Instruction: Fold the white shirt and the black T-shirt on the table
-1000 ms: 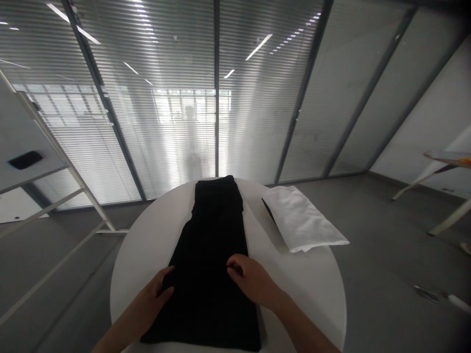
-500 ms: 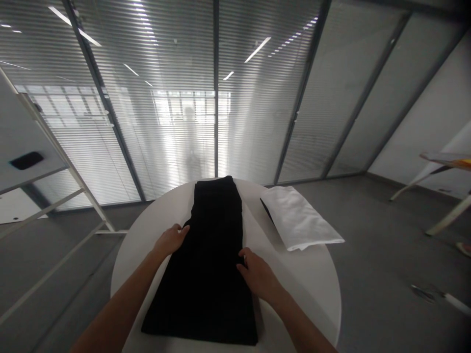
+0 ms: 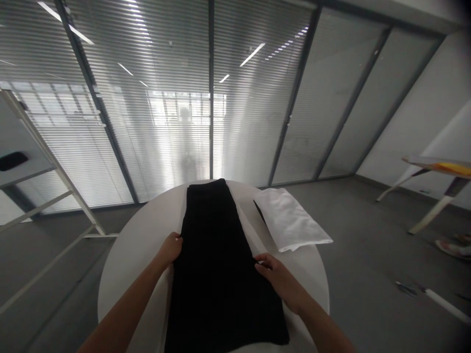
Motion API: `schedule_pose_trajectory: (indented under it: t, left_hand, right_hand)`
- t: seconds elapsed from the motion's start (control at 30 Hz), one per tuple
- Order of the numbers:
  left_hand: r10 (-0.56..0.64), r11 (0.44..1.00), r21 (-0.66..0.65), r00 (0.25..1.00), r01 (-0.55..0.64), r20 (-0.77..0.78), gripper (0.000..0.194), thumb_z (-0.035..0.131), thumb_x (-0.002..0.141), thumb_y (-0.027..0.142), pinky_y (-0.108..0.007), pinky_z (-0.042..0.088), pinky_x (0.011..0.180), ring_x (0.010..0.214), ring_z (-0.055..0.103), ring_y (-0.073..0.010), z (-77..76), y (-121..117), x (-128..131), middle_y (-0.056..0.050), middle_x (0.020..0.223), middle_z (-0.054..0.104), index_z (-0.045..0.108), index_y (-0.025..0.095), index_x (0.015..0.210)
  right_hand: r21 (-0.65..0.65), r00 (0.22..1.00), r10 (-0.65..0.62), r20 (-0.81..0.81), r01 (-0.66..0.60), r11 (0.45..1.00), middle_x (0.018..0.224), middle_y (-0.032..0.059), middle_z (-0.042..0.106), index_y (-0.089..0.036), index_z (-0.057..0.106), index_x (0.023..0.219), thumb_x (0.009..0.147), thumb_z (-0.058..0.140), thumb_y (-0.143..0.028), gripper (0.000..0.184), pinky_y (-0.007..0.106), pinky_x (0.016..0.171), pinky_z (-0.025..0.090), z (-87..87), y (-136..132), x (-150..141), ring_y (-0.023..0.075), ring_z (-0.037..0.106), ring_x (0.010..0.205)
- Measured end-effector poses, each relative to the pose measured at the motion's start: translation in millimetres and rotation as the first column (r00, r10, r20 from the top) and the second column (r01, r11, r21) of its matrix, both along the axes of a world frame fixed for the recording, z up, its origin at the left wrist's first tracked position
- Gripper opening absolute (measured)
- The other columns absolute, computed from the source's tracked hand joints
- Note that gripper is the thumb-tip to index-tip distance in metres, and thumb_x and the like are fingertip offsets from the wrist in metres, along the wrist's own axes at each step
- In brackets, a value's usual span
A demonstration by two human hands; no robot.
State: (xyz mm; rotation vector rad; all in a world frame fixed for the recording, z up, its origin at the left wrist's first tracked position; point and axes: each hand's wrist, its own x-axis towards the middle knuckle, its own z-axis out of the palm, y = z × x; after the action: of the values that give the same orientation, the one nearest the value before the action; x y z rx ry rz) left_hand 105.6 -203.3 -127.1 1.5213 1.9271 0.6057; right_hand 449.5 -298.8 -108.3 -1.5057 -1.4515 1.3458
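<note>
A pair of black trousers (image 3: 215,264), laid out long and folded, covers the middle of a round white table (image 3: 136,264). Its narrow end lies at the far rim, and the wide end reaches the near side. My left hand (image 3: 171,249) is closed on the left edge of the cloth, fingertips partly hidden. At the right edge, my right hand (image 3: 279,279) pinches the fabric between thumb and fingers. A folded white cloth (image 3: 294,220) with a dark part under its left side rests on the table to the right.
A white-framed board stand (image 3: 61,171) is on the left. Behind the table runs a glass partition with blinds (image 3: 176,147). At the right are another table (image 3: 437,164) with something yellow on it, a shoe (image 3: 452,249), and a white bar (image 3: 447,305) near the floor.
The trousers' near end has swung to the right, and my right hand has moved right with its edge. My left hand has closed on the left edge. The view has turned slightly right.
</note>
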Motion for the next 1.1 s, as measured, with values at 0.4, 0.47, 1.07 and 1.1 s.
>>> schedule_pose_trajectory:
  t: [0.4,0.47,1.07,1.1]
  left_hand:
    - [-0.131,0.991,-0.07,0.96,0.117,-0.247,0.053,0.038,0.087,0.064,-0.043,0.044,0.082,0.099,0.065,-0.0357,8.8,-109,10,-0.02,0.098,0.068,0.058,0.015,0.091]
    - [-0.135,0.991,-0.034,0.966,0.131,-0.221,0.044,0.04,0.087,0.058,-0.042,0.043,0.085,0.1,0.063,-0.0337,10.3,-127,15,-0.018,0.099,0.067,0.055,0.016,0.09]
    - [-0.079,0.996,-0.013,0.961,0.086,0.266,0.052,0.045,0.087,0.055,-0.04,0.038,0.11,0.129,0.051,-0.0284,-5.1,-191,0,-0.007,0.13,0.063,0.06,0.025,0.127]
    - [-0.102,0.993,-0.039,0.965,0.115,0.243,0.046,0.044,0.088,0.053,-0.039,0.039,0.11,0.128,0.053,-0.0285,-5.8,-193,-4,-0.005,0.127,0.065,0.066,0.026,0.118]
  right_hand:
    - [0.196,0.934,0.061,0.352,-0.137,0.971,0.139,0.0086,0.047,-0.026,0.044,0.138,0.084,0.056,-0.032,0.055,0.04,0.107,0.04,-5.4,-58,10,0.0242,0.051,0.123]
    - [0.214,0.932,0.096,0.349,-0.179,0.96,0.144,0.0082,0.042,-0.026,0.046,0.138,0.083,0.057,-0.029,0.056,0.04,0.114,0.033,-2.7,-66,6,0.0236,0.044,0.132]
    - [0.195,0.951,0.209,0.228,-0.255,0.947,0.097,0.0036,0.07,-0.025,0.07,0.098,0.084,0.042,-0.021,0.031,0.033,0.082,0.051,-5.1,-83,25,0.0202,0.064,0.09]
    - [0.205,0.946,0.231,0.226,-0.278,0.938,0.099,0.004,0.069,-0.025,0.07,0.1,0.082,0.04,-0.017,0.036,0.034,0.084,0.051,-2.9,-84,29,0.0201,0.064,0.091]
